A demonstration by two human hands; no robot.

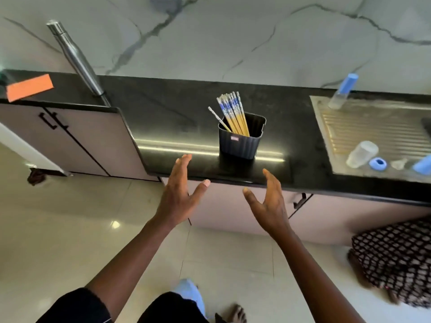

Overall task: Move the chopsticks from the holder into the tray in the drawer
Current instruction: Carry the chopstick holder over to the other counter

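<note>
A dark ribbed holder (240, 143) stands on the black countertop (168, 117) near its front edge. Several yellow chopsticks with blue-and-white patterned tops (233, 110) lean to the left inside it, one thinner stick apart from the bundle. My left hand (179, 194) and my right hand (270, 201) are raised in front of the counter edge, below the holder, palms facing each other, fingers spread, holding nothing. The cabinet fronts below the counter are closed; no drawer tray is in view.
A steel bottle (74, 57) stands at the back left beside an orange card (30, 87). To the right, a drainboard (373, 127) holds a clear bottle with blue cap (342, 92), a glass (361, 155) and blue pieces. A person in patterned cloth (396, 259) is at the right.
</note>
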